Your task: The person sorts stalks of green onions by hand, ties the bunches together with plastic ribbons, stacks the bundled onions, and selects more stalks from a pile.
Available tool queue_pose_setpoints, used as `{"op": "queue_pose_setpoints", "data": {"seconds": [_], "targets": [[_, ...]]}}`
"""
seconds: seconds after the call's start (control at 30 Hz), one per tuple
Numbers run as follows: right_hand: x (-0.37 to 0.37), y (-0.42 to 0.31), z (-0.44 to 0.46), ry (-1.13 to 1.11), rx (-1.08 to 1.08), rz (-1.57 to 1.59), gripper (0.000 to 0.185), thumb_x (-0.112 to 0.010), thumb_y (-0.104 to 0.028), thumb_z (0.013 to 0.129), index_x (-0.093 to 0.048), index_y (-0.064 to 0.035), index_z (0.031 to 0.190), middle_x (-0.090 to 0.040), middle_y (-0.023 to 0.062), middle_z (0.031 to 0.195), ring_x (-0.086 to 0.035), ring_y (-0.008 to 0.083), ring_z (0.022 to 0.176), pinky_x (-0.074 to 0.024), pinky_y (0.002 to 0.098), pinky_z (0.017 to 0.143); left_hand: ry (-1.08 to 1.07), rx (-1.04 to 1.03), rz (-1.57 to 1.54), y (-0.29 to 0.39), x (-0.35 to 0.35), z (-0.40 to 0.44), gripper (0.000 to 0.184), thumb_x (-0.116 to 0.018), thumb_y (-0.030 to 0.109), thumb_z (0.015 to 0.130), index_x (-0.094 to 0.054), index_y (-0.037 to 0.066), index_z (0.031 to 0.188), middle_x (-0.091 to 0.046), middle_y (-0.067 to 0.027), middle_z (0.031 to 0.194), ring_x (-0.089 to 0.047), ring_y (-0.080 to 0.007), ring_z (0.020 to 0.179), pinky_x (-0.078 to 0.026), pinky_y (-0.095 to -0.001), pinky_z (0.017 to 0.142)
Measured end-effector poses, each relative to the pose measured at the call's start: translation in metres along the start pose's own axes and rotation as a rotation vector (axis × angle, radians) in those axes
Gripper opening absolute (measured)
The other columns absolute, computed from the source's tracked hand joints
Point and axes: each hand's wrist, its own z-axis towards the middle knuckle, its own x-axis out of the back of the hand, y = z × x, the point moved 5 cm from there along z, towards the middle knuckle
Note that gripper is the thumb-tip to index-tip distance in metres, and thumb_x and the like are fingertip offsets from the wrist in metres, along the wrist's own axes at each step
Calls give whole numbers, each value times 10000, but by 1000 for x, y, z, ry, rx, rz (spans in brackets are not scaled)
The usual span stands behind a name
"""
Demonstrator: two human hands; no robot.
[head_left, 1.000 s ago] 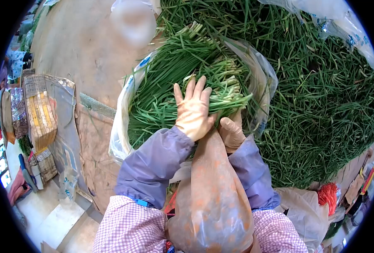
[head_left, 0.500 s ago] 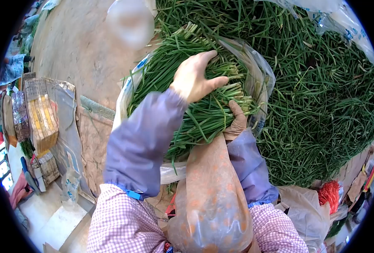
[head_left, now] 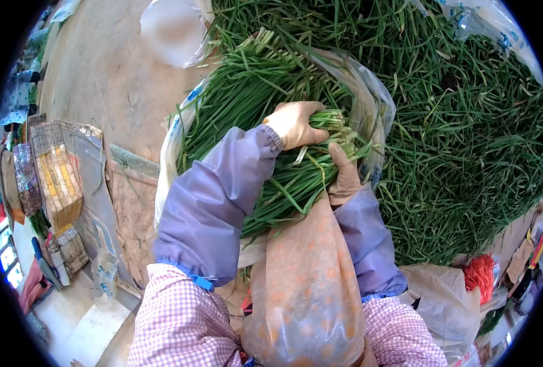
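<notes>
My left hand [head_left: 296, 125] is closed over the stem ends of a bunch of garlic chives [head_left: 331, 118], thumb and fingers curled round them. Just below it, my right hand [head_left: 345, 176] grips the same mass of chives from the near side. Its thumb points up along the stems, while its other fingers are hidden under the leaves. More cut chives [head_left: 235, 104] lie in an open clear plastic bag [head_left: 374, 92], pale stem ends to the right and green leaves to the left.
A large heap of loose chives [head_left: 461, 165] spreads along the right. Far left on the floor is a round whitish plastic bag or tub [head_left: 175, 33], blurred. Taped cartons [head_left: 57, 174] stand at left, red string [head_left: 479, 281] at lower right. A plastic apron [head_left: 311, 275] covers my lap.
My left hand has moved down and its spread fingers have closed on the chive stems. My right hand stays nearly in place. The view has shifted slightly.
</notes>
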Motion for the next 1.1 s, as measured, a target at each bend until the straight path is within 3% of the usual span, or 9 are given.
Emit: {"op": "queue_pose_setpoints", "data": {"seconds": [0.07,0.13,0.37,0.4,0.57,0.77,0.87,0.97,1.1], "targets": [[-6,-4,8,80,26,-50,500,-728,-28,799,-535,-23,1261,-636,97,1151,-650,236,986,-569,382,844,17,-3,-133,0,0,-6,613,-739,334,756,-579,7,1249,-693,-177,1048,-669,-283,962,-510,-352,866],[-19,-9,9,136,93,-16,470,-725,-22,798,-556,-20,1236,-648,99,1123,-656,234,963,-573,374,824,31,59,-296,5,1,-13,596,-751,280,769,-571,-25,1249,-695,-144,1027,-665,-199,913,-510,-306,834],[-18,-3,8,136,84,100,286,-657,-11,823,-611,1,1105,-671,131,1017,-678,264,844,-599,417,741,289,82,-620,-13,17,-20,536,-754,102,762,-559,-16,1247,-665,-81,1090,-620,-155,972,-489,-271,896],[-11,-3,3,139,66,90,268,-656,-20,827,-612,-1,1090,-670,135,1009,-678,263,840,-599,415,741,446,-20,-969,-31,9,-8,537,-757,151,746,-575,-17,1223,-679,-83,1049,-629,-157,893,-512,-277,831],[8,-7,-21,94,156,212,210,-663,-37,828,-579,-31,1020,-657,127,988,-663,281,899,-587,458,830,624,204,-734,-82,59,4,513,-730,109,773,-563,-18,1240,-671,-90,1072,-634,-203,928,-511,-297,863],[1,-13,-15,125,96,-52,270,-653,-29,829,-587,-2,1090,-655,111,1021,-663,244,882,-581,391,795,225,176,-373,-12,38,-13,665,-787,211,737,-515,-12,1302,-661,-142,1117,-633,-214,1012,-469,-292,939],[-27,-14,-14,102,79,45,366,-669,-13,812,-579,15,1165,-652,108,1041,-664,239,872,-577,363,789,393,51,-244,-14,10,-10,596,-758,198,738,-539,1,1256,-685,-150,1053,-667,-220,960,-513,-305,871],[-20,-10,-3,139,203,-82,417,-680,24,794,-571,14,1196,-652,104,1056,-661,230,894,-572,365,795,550,27,-178,-6,-13,-15,537,-756,163,684,-584,57,1182,-698,-175,937,-676,-336,905,-534,-398,815],[-42,-16,-5,144,284,-48,325,-685,30,796,-618,8,1113,-660,91,1046,-658,214,881,-570,357,767,658,-7,-292,-7,-20,-25,520,-749,106,665,-587,64,1158,-693,-181,916,-674,-347,872,-532,-407,791]]}}
